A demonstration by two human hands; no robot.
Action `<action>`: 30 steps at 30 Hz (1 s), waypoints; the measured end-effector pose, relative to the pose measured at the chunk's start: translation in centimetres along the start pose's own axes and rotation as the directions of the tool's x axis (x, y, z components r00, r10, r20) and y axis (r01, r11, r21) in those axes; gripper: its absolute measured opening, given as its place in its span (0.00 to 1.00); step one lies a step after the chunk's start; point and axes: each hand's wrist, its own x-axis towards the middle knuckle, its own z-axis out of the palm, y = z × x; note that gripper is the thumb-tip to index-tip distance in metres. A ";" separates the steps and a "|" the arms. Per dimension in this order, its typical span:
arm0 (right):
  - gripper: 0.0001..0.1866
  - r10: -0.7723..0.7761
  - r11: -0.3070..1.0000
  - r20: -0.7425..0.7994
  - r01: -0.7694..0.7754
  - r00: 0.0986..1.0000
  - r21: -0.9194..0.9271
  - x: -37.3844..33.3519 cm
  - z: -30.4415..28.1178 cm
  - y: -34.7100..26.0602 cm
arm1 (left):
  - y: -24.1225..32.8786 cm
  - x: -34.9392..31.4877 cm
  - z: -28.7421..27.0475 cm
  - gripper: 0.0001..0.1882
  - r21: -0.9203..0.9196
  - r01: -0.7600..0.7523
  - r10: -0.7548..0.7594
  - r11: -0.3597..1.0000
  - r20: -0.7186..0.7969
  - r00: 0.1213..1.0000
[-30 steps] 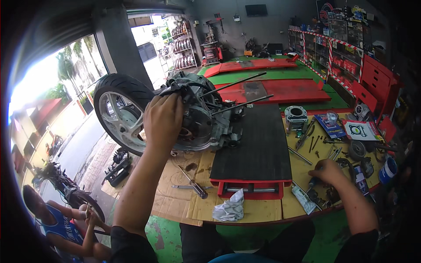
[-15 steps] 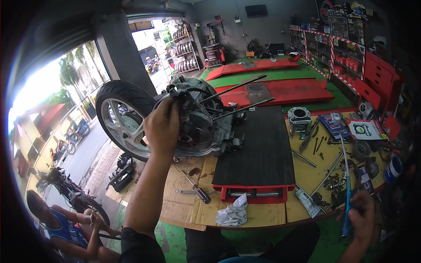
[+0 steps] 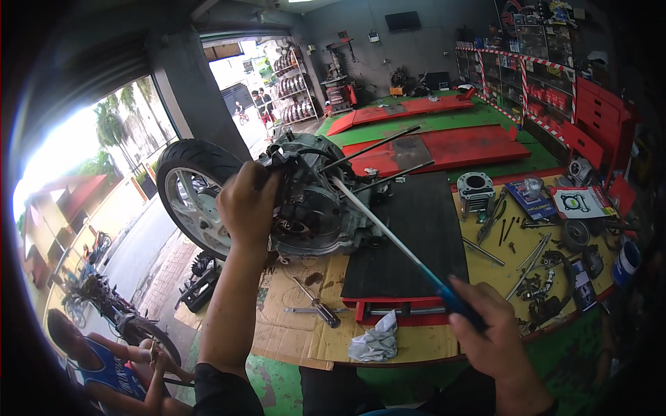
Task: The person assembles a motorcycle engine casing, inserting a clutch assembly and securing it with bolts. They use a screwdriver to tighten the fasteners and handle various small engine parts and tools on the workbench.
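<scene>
Hands engaged: left hand [image 3: 244, 206] gripping engine [image 3: 322, 225], right hand [image 3: 491, 329] clasping blue-handled tool [image 3: 427, 272].
Shaft [image 3: 379, 222] reaches engine; printed gasket card [image 3: 581, 204] at desk [image 3: 430, 344]'s far right.

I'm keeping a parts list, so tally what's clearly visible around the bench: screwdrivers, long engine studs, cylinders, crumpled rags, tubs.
Screwdrivers: 2, one in the right hand, one on the cardboard
Studs: 2, on the engine
Cylinder: 1
Rag: 1
Tub: 1
Total: 7
</scene>
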 end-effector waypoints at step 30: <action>0.28 -0.061 0.997 0.026 0.063 0.998 -0.052 7.6 5.5 0.7 | -3.3 6.4 -0.3 0.27 -0.130 -0.332 0.351 0.934 0.504 0.789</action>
